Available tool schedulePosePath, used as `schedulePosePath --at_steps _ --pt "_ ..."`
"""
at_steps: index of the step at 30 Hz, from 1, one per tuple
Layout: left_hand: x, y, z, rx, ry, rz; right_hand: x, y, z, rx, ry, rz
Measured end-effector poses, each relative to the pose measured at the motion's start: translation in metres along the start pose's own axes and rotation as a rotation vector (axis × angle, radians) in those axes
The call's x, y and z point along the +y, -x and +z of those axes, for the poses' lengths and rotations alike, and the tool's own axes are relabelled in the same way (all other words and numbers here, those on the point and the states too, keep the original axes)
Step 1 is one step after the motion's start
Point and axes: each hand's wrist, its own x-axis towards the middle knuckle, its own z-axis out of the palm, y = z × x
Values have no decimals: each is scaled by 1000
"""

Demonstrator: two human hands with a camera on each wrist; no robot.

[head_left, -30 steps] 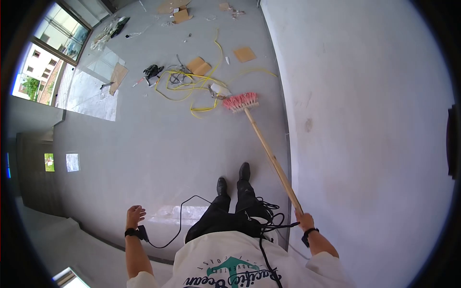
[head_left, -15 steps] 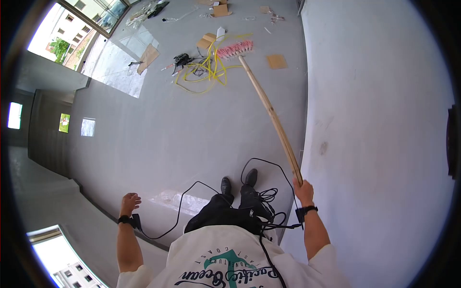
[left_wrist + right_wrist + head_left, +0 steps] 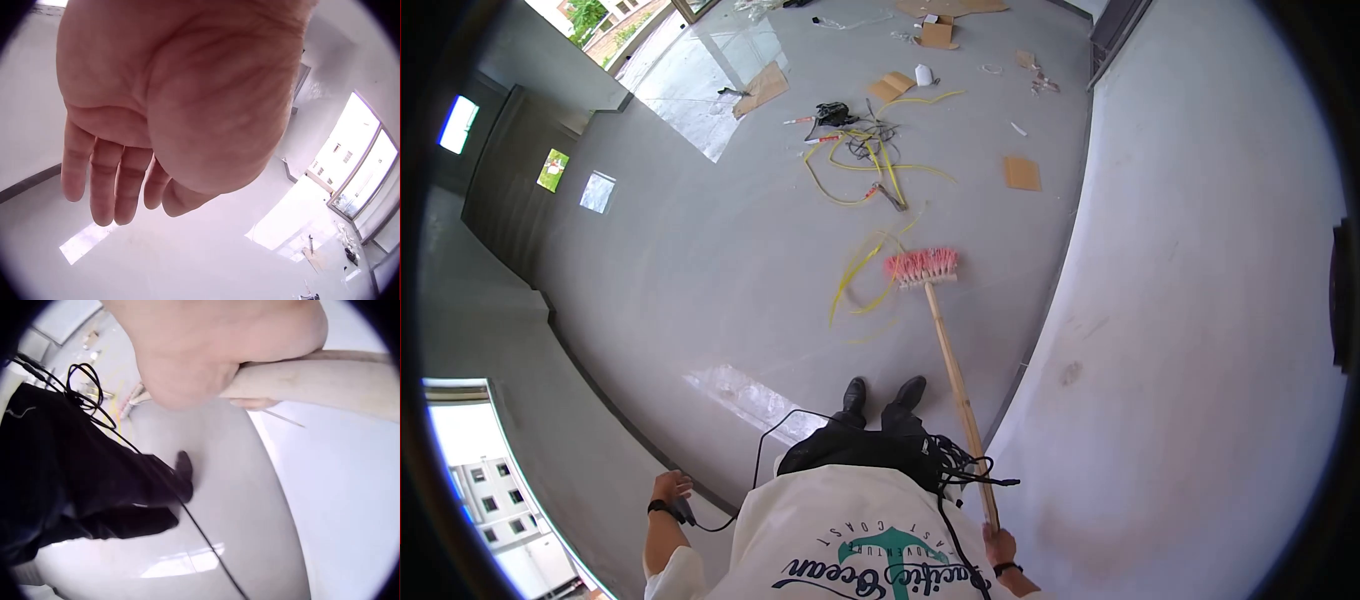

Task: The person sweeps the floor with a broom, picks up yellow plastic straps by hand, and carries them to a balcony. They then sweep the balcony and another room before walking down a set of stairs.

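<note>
A push broom with red and white bristles (image 3: 921,265) lies with its head on the grey floor ahead of the shoes. Its wooden handle (image 3: 956,380) slants back to my right hand (image 3: 999,546), which grips it near the end. In the right wrist view the fingers wrap around the pale handle (image 3: 312,384). Blurred yellow strap (image 3: 855,285) curls beside the left end of the bristles. My left hand (image 3: 670,487) hangs away from the body, holding nothing; in the left wrist view its fingers (image 3: 103,181) are relaxed and slightly bent.
More yellow strap (image 3: 887,165) lies tangled with grey wire and a black bundle (image 3: 833,114) further ahead. Cardboard pieces (image 3: 1021,173) and a white container (image 3: 924,75) are scattered beyond. A white wall (image 3: 1180,300) runs along the right. Black cables (image 3: 960,460) hang at the waist.
The broom head has been drawn back from the tangle toward the feet, bringing some yellow strap with it. My right hand has moved back beside the body. The view has turned.
</note>
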Motion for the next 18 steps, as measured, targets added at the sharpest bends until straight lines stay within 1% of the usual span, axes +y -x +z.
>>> schedulePosePath --at_steps 1,2,3,4,5,6,7,8,9,10,12,14,15,17,18 --pt "7 2 0 2 -22 70 -42 -37 -20 25 -41 -48" --pt "21 9 7 13 -50 112 -82 -82 -34 95 -37 -148" --pt "34 19 9 30 -84 147 -125 -137 -49 91 -88 -219" --pt "38 21 10 33 -86 186 -189 -173 -85 181 -120 -270" --pt "45 23 9 38 -91 228 -253 -209 -124 175 -121 -353" --pt "55 34 7 55 -83 232 -313 -247 -158 256 -193 -520" --pt "64 49 9 68 -94 278 -376 -258 -205 319 -228 -553" --pt "69 61 7 76 -112 319 -426 -226 -262 302 -344 -539" --pt "68 62 1 113 -103 349 -461 -223 -289 413 -307 -588" --pt "69 65 -2 110 -106 351 -470 -215 -300 414 -309 -584" --pt "57 69 -5 193 35 439 -478 -198 -306 441 -266 -588" --pt "33 59 4 208 101 416 -448 -203 -278 359 -279 -560" --pt "18 49 9 129 37 373 -427 -226 -246 396 -241 -576" --pt "-15 27 14 -16 -60 279 -387 -241 -202 404 -278 -578" --pt "-25 19 18 -40 -144 208 -374 -236 -197 316 -359 -563"
